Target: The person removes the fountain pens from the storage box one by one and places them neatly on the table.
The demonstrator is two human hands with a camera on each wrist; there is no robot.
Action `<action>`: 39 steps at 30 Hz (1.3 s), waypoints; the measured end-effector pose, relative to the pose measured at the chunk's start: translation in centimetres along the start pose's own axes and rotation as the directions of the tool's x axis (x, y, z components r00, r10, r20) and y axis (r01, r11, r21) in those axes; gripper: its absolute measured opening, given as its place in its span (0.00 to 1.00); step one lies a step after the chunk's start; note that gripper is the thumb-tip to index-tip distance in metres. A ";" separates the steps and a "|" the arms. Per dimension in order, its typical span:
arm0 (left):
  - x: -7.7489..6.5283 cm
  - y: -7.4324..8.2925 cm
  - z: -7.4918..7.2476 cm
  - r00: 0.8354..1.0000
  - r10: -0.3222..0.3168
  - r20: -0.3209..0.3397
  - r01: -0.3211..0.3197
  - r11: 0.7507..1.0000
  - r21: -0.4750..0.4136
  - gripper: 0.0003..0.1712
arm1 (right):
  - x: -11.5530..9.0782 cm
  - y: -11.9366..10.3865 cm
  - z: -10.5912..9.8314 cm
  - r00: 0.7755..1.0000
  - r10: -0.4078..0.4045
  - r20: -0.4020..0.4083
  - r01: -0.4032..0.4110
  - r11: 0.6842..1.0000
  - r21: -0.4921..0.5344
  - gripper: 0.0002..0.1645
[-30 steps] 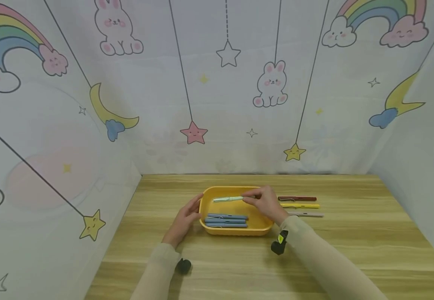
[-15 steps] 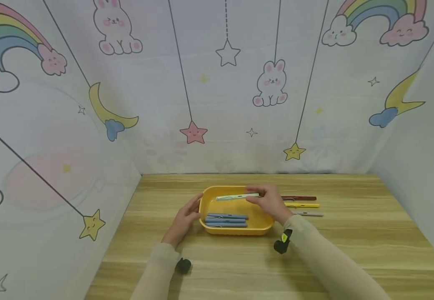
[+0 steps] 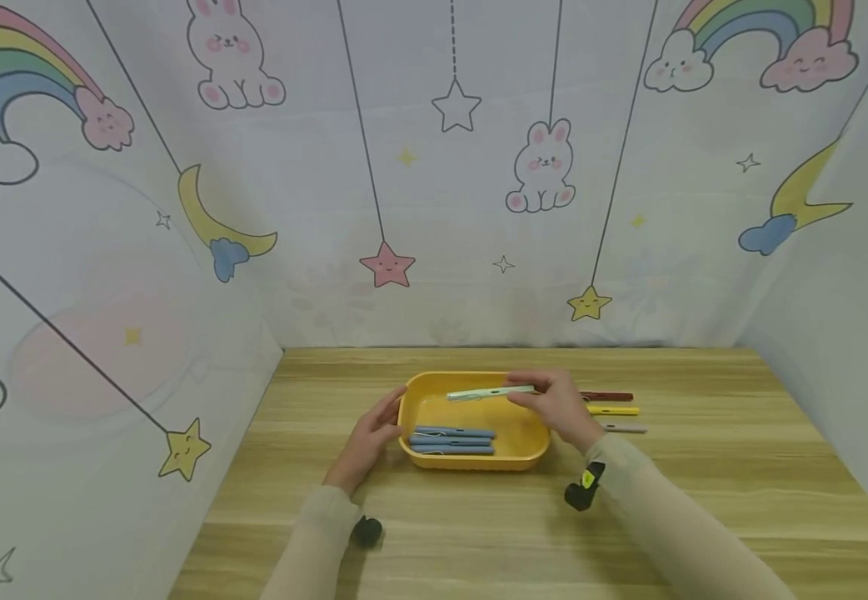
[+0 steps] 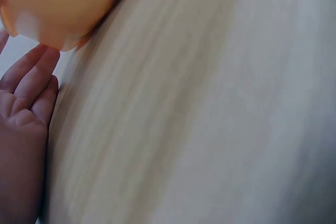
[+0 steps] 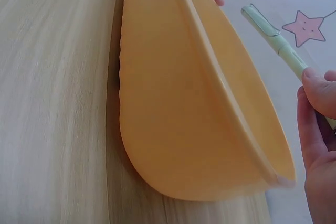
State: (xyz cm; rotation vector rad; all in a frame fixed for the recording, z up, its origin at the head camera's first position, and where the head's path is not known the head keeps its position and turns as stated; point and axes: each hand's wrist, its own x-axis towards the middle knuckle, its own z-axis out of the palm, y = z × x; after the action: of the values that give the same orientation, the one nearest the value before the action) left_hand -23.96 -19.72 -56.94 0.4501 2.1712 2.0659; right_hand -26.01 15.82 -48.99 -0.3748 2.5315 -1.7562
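Observation:
My right hand [image 3: 557, 408] pinches a mint-green pen [image 3: 479, 394] above the right part of a yellow plastic tray [image 3: 520, 432]. In the right wrist view, thumb and fingers grip the barrel of the pen [image 5: 265, 30], its clip end pointing away from the hand. Inside the tray, several blue pens [image 3: 452, 442] lie side by side at the near left. My left hand [image 3: 366, 440] rests against the tray's left end. The left wrist view has its fingers [image 4: 37, 80] fairly straight, touching the tray wall [image 4: 58, 6].
Right of the tray, a dark red pen [image 3: 612, 397], a yellow pen [image 3: 617, 411] and a pale pinkish-grey pen [image 3: 629, 428] lie in a row on the wooden table [image 3: 464, 533], partly behind the right hand. A patterned white cloth [image 3: 449, 308] stands behind the table.
My right hand has moved to the right with the mint-green pen, which now sits further right and slightly higher over the tray. The left hand has stayed at the tray's end.

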 end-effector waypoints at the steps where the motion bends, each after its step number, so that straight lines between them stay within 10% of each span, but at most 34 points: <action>1: 0.0 0.0 0.0 1.000 0.001 -0.002 -0.001 1.000 -0.002 0.40 | 0.0 0.1 -0.2 1.000 0.002 -0.007 -0.002 1.000 -0.002 0.24; 39: -0.1 0.1 0.1 1.000 -0.021 -0.024 0.021 1.000 0.017 0.40 | -3.3 3.3 -6.7 0.993 -0.073 -0.097 0.083 0.992 0.095 0.24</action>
State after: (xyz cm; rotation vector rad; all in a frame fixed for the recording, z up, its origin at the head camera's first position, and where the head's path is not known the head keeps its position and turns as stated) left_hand -23.82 -19.62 -56.86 0.4048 2.1982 2.0537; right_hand -24.47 23.81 -49.98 -0.4016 2.5108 -1.9631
